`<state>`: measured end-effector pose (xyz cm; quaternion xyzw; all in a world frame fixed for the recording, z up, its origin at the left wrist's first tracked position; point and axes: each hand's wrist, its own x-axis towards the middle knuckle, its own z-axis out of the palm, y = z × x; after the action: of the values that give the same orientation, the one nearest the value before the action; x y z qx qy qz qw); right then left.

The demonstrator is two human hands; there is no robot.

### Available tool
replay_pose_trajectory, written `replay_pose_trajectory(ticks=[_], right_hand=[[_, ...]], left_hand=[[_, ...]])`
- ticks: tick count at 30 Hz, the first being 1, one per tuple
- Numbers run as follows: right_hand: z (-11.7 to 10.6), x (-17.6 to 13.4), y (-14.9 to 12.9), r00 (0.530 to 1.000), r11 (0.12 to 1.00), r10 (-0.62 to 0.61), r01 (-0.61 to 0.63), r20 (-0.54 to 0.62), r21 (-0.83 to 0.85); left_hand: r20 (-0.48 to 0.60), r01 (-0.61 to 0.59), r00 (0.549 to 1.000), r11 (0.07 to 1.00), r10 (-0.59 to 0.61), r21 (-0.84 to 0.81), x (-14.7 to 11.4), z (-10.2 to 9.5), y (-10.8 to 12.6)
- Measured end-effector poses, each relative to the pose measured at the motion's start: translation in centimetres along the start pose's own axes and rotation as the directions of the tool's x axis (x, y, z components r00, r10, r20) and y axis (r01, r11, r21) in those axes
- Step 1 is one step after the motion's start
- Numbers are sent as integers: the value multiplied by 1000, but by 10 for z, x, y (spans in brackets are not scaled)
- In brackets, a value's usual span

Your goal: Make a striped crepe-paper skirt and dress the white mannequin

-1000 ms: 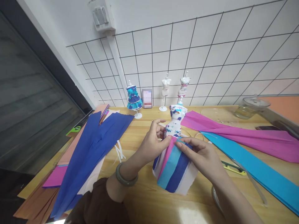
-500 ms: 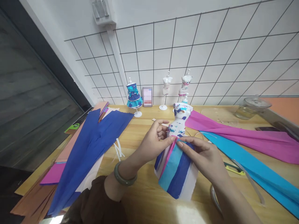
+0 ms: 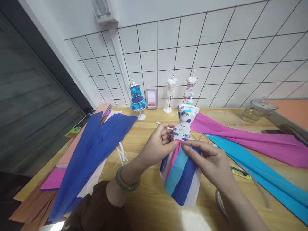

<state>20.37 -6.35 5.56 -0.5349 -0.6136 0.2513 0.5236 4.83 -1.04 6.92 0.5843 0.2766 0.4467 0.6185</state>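
Observation:
A small white mannequin (image 3: 184, 128) with blue, pink and turquoise patches stands in front of me, tilted slightly. From its waist hangs a striped paper skirt (image 3: 184, 179) of pink, turquoise, dark blue and white panels. My left hand (image 3: 162, 141) curls round the left side of the waist, its thumb pressing the top of the pink strip (image 3: 175, 154). On the other side, my right hand (image 3: 209, 157) pinches the skirt's upper edge near the turquoise panel, thumb and forefinger close to the left thumb. The fingertips partly hide the waistline.
Behind stand a mannequin in a blue dress (image 3: 137, 99), a phone (image 3: 151, 98) and two white mannequins (image 3: 171, 85). Blue paper (image 3: 96, 150) lies left, near white strips (image 3: 122, 152). Magenta paper (image 3: 252, 138), turquoise paper (image 3: 260, 176), a yellow-green cutter (image 3: 240, 173) and a glass pot (image 3: 258, 110) are right.
The skirt and mannequin have turned slightly, and the pink strip shows a little wider. Both hands keep nearly the same hold. The camera view has shifted slightly.

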Motion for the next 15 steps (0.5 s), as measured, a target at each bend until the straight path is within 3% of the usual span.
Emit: replay_pose_trajectory(ticks=[8, 15], right_hand=[[1, 1, -1, 997, 987, -71, 67, -23, -146], [1, 1, -1, 996, 985, -86, 84, -12, -148]], left_hand=[[-23, 17, 1000, 1000, -16, 24, -2, 4, 3], [-6, 11, 1000, 999, -11, 43, -3, 3, 2]])
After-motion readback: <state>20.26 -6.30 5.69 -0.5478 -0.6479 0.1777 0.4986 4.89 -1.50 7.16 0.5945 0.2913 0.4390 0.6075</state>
